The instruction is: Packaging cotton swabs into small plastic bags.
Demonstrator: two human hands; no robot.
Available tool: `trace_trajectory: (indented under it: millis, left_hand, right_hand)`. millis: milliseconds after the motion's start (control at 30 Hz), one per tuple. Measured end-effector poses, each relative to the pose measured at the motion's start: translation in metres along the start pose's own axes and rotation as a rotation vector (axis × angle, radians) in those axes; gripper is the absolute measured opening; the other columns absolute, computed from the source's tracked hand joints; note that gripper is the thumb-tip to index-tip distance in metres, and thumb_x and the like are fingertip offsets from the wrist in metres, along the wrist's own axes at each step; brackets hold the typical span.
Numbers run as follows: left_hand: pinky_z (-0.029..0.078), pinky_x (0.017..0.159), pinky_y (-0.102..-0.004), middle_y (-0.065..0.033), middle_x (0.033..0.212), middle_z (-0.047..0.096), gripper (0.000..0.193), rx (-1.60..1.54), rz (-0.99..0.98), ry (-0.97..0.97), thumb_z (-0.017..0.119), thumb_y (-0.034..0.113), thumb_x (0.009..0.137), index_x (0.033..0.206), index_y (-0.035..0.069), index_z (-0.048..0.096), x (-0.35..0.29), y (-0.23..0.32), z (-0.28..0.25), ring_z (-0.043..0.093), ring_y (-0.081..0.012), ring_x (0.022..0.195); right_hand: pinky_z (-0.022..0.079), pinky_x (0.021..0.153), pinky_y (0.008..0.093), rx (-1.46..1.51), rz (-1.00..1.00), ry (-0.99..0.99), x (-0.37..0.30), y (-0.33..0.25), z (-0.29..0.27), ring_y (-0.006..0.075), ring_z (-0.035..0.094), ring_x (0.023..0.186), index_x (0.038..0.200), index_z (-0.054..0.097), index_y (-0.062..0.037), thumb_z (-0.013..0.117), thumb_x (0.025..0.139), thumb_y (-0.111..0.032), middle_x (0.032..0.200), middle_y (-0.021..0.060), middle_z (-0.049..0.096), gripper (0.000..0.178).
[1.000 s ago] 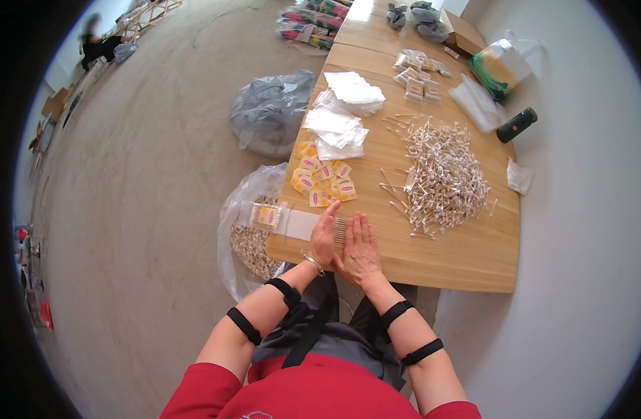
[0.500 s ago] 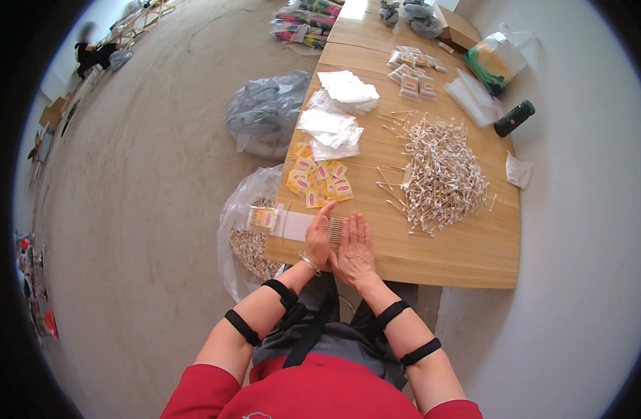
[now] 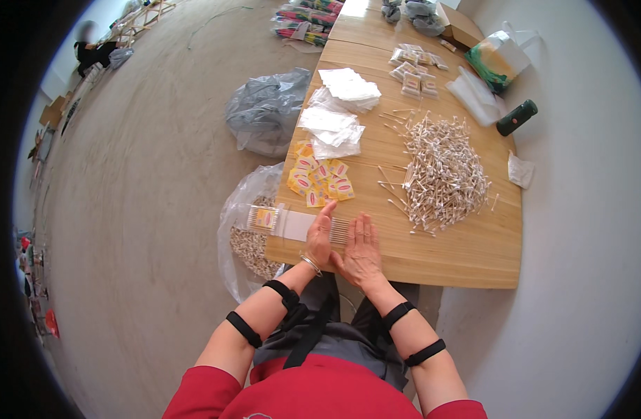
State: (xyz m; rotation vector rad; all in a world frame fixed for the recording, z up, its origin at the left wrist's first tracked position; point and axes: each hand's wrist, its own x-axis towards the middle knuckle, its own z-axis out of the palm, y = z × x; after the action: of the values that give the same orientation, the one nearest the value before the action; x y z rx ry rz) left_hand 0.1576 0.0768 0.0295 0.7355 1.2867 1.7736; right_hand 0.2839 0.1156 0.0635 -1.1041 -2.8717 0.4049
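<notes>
A row of cotton swabs (image 3: 340, 231) lies side by side on the table between my two hands. My left hand (image 3: 319, 235) stands on its edge at the row's left end, its fingers stretched out. Flat at the other end rests my right hand (image 3: 361, 253), fingers straight and close together, palm down. Left of my left hand is a white strip (image 3: 296, 226), partly hidden by that hand. Beyond it, at the table's left edge, a clear pack of swabs (image 3: 263, 218) with a yellow label shows. Yellow-and-white cards (image 3: 323, 179) are scattered just above.
A big heap of cotton swabs (image 3: 446, 174) covers the right of the wooden table (image 3: 432, 262). White plastic sleeves (image 3: 331, 126), filled packs (image 3: 418, 80) and a dark green cylinder (image 3: 516, 117) lie farther off. A clear bag of swabs (image 3: 254, 251) stands beside the table; a person sits far left.
My right hand has slid slightly to the right, away from my left hand. More of the swab row shows between them. My left hand has stayed nearly still.
</notes>
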Motion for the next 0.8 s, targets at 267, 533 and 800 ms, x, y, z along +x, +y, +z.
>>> trace_trajectory:
  millis: [267,533,800]
  left_hand:
    - [0.028,0.108,-0.0341,-0.013,0.136,0.044,0.046,0.228,0.017,-0.032,0.045,0.029,0.098,0.133,-0.001,0.043,-0.002,0.014,-0.014,0.036,-0.0223,0.129]
    - [0.041,0.089,-0.04,-0.015,0.102,0.053,0.06,1.238,0.308,-0.45,0.065,0.029,0.082,0.133,0.005,0.042,-0.06,0.067,-0.024,0.05,-0.032,0.099]
    - [0.039,0.088,-0.0395,-0.0161,0.106,0.052,0.067,1.388,0.151,-0.539,0.056,0.044,0.086,0.136,0.004,0.038,-0.051,0.071,-0.016,0.05,-0.0322,0.101]
  right_hand:
    - [0.007,0.115,0.0446,0.006,-0.063,0.046,0.002,-0.004,0.006,0.0349,0.008,0.142,0.141,0.016,0.0088,0.053,0.082,-0.053,0.15,0.0249,0.013,0.093]
    - [0.007,0.115,0.0447,-0.026,-0.054,0.024,0.002,0.001,0.007,0.0349,0.006,0.142,0.142,0.014,0.0086,0.058,0.075,-0.06,0.15,0.0243,0.011,0.106]
    - [0.006,0.115,0.0444,-0.025,-0.075,0.07,0.001,0.003,0.014,0.0357,0.006,0.142,0.142,0.014,0.0083,0.061,0.072,-0.06,0.15,0.024,0.01,0.109]
